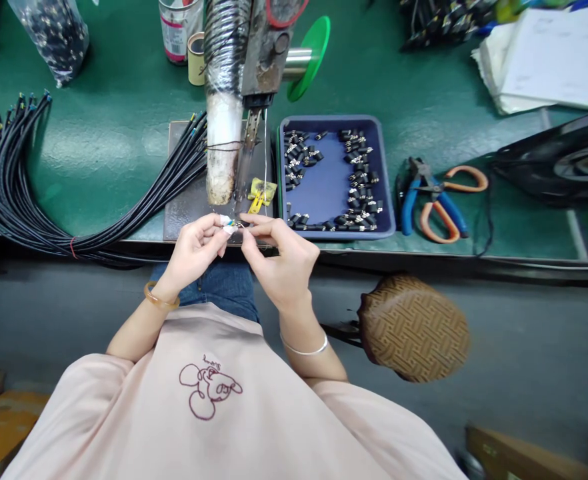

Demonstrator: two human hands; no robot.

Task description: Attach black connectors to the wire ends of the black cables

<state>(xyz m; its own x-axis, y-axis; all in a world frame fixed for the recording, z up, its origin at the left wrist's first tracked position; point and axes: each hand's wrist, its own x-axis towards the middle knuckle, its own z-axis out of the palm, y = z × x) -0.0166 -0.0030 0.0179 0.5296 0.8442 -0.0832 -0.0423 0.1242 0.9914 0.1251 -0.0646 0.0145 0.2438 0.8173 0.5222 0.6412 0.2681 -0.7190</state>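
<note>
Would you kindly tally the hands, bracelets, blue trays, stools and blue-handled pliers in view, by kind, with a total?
Hands: 2 (left hand, right hand)
Bracelets: 2 (amber bracelet, silver bracelet)
Blue tray: 1
Stool: 1
Blue-handled pliers: 1
Total: 7

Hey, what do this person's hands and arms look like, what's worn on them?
Loose, pale pink sleeves cover the upper arms. The left hand has what look like white fingertip coverings, with an amber-toned bangle below. Beneath the right hand sits a thin silver bangle.
</note>
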